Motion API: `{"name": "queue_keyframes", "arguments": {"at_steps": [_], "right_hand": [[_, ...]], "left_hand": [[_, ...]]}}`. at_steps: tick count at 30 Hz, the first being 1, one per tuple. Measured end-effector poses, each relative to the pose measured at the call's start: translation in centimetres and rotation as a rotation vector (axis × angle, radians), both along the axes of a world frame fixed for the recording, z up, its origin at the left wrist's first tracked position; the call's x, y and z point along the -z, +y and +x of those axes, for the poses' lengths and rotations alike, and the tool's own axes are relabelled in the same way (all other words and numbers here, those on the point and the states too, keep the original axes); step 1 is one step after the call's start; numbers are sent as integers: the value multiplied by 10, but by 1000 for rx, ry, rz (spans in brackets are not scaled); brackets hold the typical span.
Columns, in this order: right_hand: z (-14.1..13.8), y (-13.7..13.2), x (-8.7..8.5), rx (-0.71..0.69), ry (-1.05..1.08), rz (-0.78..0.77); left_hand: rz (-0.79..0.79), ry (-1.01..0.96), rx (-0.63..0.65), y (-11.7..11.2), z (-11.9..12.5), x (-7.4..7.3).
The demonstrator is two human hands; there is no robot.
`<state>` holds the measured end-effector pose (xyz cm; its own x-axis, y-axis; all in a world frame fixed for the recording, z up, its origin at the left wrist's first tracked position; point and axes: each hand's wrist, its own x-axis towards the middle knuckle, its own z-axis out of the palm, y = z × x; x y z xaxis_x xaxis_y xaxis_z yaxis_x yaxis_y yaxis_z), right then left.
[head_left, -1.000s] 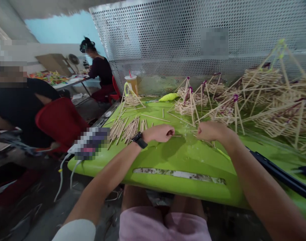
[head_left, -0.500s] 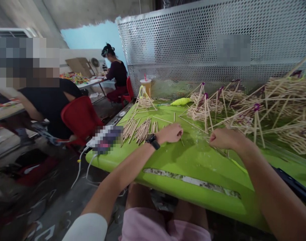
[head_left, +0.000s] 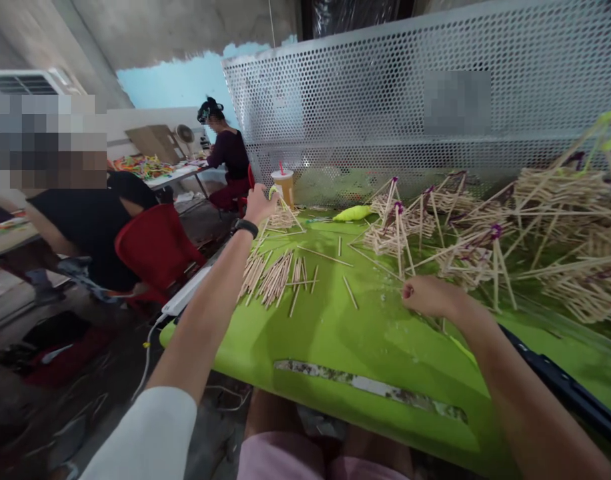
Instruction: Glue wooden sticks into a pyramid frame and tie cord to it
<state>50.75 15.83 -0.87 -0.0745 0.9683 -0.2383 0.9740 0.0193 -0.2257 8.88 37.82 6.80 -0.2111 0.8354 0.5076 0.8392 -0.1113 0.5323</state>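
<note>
We are reaching our left hand [head_left: 259, 203] far out over the back left part of the green counter [head_left: 335, 333], fingers curled loosely, just beside a small pyramid of sticks [head_left: 284, 217] tied at its top with a yellow-green loop; whether the fingers are touching it or gripping anything, we cannot tell. A black watch [head_left: 247, 228] is sitting on that wrist. We are keeping our right hand [head_left: 426, 297] low on the counter, closed into a narrow fist, and whether anything thin is pinched inside is too small to tell. Between the two hands, loose wooden sticks [head_left: 273, 273] are lying in a rough heap on the counter, with a few single sticks scattered just beside it. A drink cup with a red straw [head_left: 282, 183] is standing just behind the small pyramid, near the perforated metal screen [head_left: 410, 100]. Many finished stick frames with purple ties [head_left: 485, 227] are piling up along the right side of the counter. A yellow-green bundle [head_left: 353, 213] is lying near the screen. To the left, a person in black is sitting on a red chair [head_left: 153, 247], and another person is working at a far table.
</note>
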Motion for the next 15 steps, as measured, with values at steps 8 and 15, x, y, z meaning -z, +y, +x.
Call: {"name": "queue_keyframes", "arguments": {"at_steps": [8, 15], "right_hand": [[-12, -9, -20, 26, 26, -125], [-13, -11, -23, 37, 34, -160]], "left_hand": [[-87, 76, 159, 23, -10, 5], [88, 73, 311, 35, 20, -23]]}}
